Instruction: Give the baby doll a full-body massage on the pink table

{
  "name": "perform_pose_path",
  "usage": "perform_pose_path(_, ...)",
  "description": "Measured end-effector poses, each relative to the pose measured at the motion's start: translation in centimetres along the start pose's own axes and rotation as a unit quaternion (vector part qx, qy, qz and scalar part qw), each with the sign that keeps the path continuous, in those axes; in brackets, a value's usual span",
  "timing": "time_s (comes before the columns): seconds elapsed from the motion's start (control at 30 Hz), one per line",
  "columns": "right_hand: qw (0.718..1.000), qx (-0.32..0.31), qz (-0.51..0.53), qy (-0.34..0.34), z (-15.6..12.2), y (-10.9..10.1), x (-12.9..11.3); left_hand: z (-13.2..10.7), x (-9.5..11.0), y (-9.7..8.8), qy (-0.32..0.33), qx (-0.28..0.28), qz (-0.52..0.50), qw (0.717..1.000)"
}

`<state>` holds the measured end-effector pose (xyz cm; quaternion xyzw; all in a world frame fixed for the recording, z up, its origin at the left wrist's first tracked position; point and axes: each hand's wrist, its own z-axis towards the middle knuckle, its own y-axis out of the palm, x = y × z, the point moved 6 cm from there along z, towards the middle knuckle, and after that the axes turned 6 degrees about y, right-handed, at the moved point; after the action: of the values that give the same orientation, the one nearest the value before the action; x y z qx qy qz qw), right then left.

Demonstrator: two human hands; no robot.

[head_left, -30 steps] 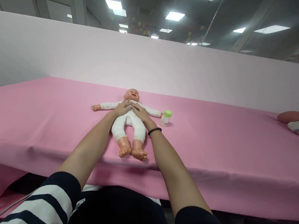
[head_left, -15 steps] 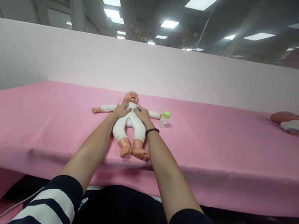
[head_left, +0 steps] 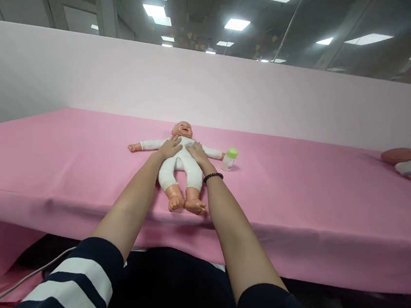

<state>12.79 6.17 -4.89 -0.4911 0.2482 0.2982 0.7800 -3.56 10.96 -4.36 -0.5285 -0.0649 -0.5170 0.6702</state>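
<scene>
Head camera: left hand (head_left: 170, 148) and right hand (head_left: 197, 153) lie flat, fingers spread, gripping nothing, on the white-suited plastic baby doll (head_left: 181, 163); smoothing its clothing seems underway, and light pressure is needed.

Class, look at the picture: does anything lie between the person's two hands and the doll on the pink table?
Nothing visible does. The left hand and right hand both rest flat on the doll, at its chest. The small bottle stands aside.
</scene>
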Motion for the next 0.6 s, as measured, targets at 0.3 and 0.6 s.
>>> perform_pose_path(0.3, 0.991, 0.011, 0.130, -0.043, -0.7, -0.8, -1.1, -1.6, -0.2, -1.2, 0.004, 0.040, -0.170, 0.985)
perform_pose_path(0.6, 0.991, -0.086, 0.085, 0.051, -0.6, 0.3, 0.2, -1.3, 0.2, -0.9, -0.029, -0.004, -0.036, 0.999)
